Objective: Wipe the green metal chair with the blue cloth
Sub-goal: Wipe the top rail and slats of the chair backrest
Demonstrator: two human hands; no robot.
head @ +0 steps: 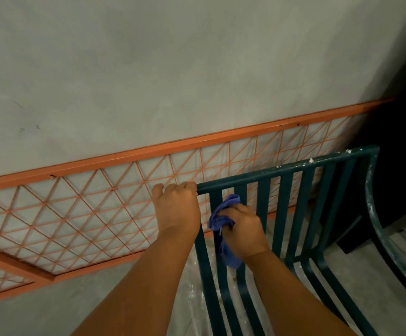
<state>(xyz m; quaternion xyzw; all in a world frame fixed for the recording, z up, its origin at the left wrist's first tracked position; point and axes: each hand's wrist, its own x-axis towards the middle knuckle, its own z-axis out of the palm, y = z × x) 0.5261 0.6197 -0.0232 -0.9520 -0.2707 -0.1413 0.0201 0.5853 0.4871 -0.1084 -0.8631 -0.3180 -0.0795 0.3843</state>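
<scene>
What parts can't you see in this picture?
All in the head view:
- Chair legs: cut off by the bottom edge.
- Chair's left top corner: covered by the left hand.
- Slats behind the cloth and right hand: hidden by them.
- Right corner of the room: too dark to make out.

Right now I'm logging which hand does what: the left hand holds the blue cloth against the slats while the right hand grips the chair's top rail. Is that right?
Swapped. In the head view, the right hand holds the blue cloth against the slats, while the left hand grips the top rail of the green metal chair.
</scene>
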